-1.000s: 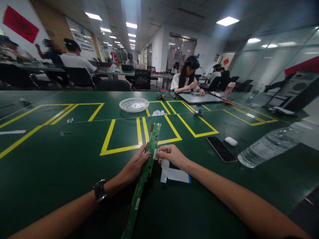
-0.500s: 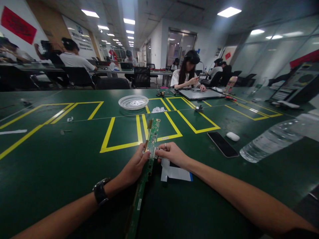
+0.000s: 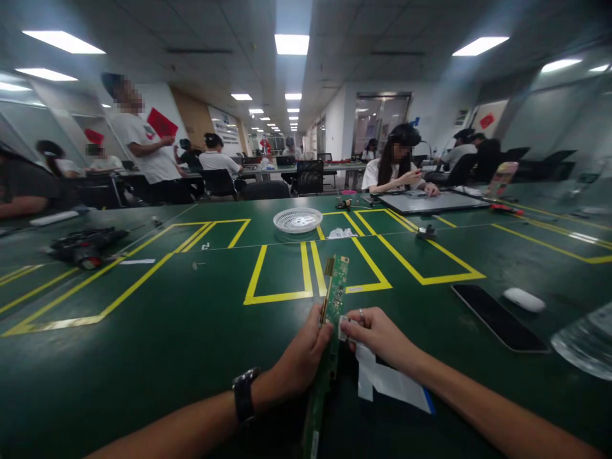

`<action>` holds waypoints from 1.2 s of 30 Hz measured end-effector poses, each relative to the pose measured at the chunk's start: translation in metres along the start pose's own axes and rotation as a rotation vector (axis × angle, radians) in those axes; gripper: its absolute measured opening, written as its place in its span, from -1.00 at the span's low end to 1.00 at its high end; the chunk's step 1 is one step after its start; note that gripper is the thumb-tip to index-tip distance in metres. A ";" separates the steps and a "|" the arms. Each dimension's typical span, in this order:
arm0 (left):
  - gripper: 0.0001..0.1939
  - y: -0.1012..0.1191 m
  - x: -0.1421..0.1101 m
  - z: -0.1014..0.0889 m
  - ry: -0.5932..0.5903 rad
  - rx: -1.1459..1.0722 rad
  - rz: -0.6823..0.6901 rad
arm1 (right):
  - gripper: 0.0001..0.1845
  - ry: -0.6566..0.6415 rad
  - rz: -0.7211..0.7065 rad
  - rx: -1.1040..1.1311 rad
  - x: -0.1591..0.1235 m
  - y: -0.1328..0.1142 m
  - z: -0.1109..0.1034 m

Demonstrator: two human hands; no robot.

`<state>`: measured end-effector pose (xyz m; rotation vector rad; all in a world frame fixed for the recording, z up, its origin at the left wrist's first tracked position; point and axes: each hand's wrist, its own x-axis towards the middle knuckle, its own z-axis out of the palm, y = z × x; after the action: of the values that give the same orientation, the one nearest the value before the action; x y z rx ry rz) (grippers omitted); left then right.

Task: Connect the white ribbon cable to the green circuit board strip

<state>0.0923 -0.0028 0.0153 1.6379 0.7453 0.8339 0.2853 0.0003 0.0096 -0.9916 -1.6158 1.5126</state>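
Observation:
A long, narrow green circuit board [image 3: 338,284] stands tilted in front of me, its lower end running down towards the bottom edge. My left hand [image 3: 302,349] is closed around it, thumb on its face, with a gold-coloured strip along the left edge just above the fingers. At the board's right edge, my right hand [image 3: 380,333] pinches the pale end of a white flat ribbon cable [image 3: 399,384]. The rest of the cable hangs folded below that hand and finishes in a blue tip. Whether the pinched end touches the board, I cannot tell.
Yellow tape rectangles mark the green table [image 3: 191,357]. Beyond my hands is a white round basket [image 3: 298,213]. At right lie a phone [image 3: 500,317], a white earbud case [image 3: 524,299] and a clear bottle [image 3: 586,341]. A co-worker [image 3: 396,162] sits across the table.
My view has swung left and tilted up, so the table things sit further right and lower. Both hands keep their hold on the circuit board and the ribbon cable.

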 end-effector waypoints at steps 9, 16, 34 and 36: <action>-0.61 -0.002 -0.001 0.001 -0.049 0.049 -0.022 | -0.63 -0.052 -0.022 0.007 -0.002 -0.002 -0.001; -0.57 -0.006 0.003 -0.005 -0.067 0.023 -0.021 | -0.59 0.007 0.008 -0.024 -0.002 -0.003 0.002; -0.52 -0.005 0.008 -0.010 0.006 -0.252 -0.293 | -0.54 0.019 -0.024 -0.131 0.000 0.000 -0.010; -0.53 -0.006 0.008 -0.009 0.008 -0.269 -0.294 | -0.53 -0.002 -0.014 -0.136 0.000 -0.001 -0.012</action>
<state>0.0887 0.0098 0.0119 1.2507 0.8185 0.6956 0.2954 0.0061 0.0116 -1.0497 -1.7425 1.4097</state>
